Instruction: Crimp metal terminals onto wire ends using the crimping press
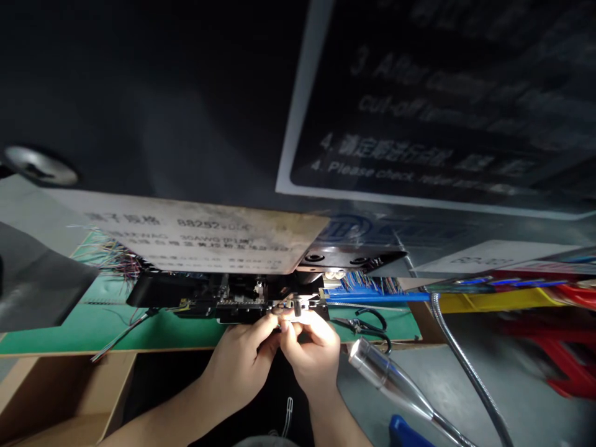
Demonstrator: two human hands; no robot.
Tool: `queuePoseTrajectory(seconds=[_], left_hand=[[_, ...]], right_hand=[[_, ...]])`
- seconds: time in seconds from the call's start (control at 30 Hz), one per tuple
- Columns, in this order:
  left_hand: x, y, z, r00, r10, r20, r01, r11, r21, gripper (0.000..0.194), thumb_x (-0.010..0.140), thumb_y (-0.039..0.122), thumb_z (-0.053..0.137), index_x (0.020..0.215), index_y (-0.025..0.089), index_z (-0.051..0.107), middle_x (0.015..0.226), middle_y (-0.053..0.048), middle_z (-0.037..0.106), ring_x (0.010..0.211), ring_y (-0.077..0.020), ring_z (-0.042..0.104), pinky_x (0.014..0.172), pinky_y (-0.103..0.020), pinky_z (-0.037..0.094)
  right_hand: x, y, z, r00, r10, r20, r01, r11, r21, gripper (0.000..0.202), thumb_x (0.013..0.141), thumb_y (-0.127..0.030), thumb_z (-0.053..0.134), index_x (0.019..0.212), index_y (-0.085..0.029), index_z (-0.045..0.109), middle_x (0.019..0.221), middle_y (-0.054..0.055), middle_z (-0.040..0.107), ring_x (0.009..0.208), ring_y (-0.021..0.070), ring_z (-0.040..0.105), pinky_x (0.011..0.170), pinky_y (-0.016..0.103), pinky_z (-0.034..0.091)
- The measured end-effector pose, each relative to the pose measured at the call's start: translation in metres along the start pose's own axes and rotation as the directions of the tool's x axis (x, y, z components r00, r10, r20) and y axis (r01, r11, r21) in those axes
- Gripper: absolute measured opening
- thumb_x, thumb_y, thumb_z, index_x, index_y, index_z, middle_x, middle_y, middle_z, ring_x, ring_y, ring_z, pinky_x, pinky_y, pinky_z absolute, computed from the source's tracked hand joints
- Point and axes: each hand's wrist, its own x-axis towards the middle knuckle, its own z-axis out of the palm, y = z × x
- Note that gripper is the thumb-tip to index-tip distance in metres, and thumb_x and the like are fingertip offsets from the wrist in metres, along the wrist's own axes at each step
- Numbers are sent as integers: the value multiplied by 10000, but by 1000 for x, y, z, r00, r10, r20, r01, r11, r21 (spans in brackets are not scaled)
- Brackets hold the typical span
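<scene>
Both hands meet at the lit working point of a black bench machine [258,298], under its dark housing. My left hand [244,354] comes in from the left, its thumb and fingers pinched together. My right hand [314,351] is beside it, also pinched, with the fingertips touching or nearly touching those of the left. Whatever lies between the fingertips is too small and too brightly lit to make out. A small metal part [298,304] of the machine stands just beyond the fingers.
A metal gooseneck lamp [391,379] shines from the right. Black-handled scissors [367,326] lie on the green mat [186,338]. Bundles of thin wires sit behind, some in a blue tray [377,297]. A cardboard box [60,391] stands lower left. The housing [162,93] hangs low overhead.
</scene>
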Motion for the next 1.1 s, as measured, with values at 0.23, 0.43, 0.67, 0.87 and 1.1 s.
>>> queuePoseTrajectory(seconds=[0.23,0.43,0.67,0.87,1.1], left_hand=[[-1,-1,1,996,67,-65,-65,997,41,170,897,96,491,912,223,602,821,-2,747,677,-162,704,602,-216,490],[-1,-2,3,994,87,-69,-84,995,47,202,903,88,494,975,237,609,883,2,759,732,-171,723,644,-228,511],[0,0,2,995,88,-43,-86,995,45,193,917,105,498,992,244,608,864,13,751,742,-167,723,667,-226,518],[0,0,1,996,67,-51,-61,993,101,171,902,107,501,963,232,601,836,6,753,717,-190,727,625,-242,515],[1,1,-1,997,67,-37,-65,997,49,194,915,116,489,990,258,598,856,20,757,729,-168,729,646,-222,523]], right_hand=[[2,1,-3,998,-53,26,53,999,12,130,828,-94,632,864,-182,720,716,14,716,538,129,619,543,233,527],[0,2,-7,998,-37,55,37,999,-1,129,841,-97,626,884,-187,708,731,17,718,562,141,638,538,237,516],[0,2,-8,997,-37,74,37,999,-5,160,847,-81,612,922,-190,701,752,13,715,535,128,615,542,243,524],[2,-1,-5,997,-54,53,54,999,-3,127,851,-90,606,855,-175,700,657,0,663,528,137,603,530,250,498],[0,0,-4,997,-35,62,34,999,19,116,837,-110,634,900,-200,672,595,-40,607,486,120,553,509,232,481]])
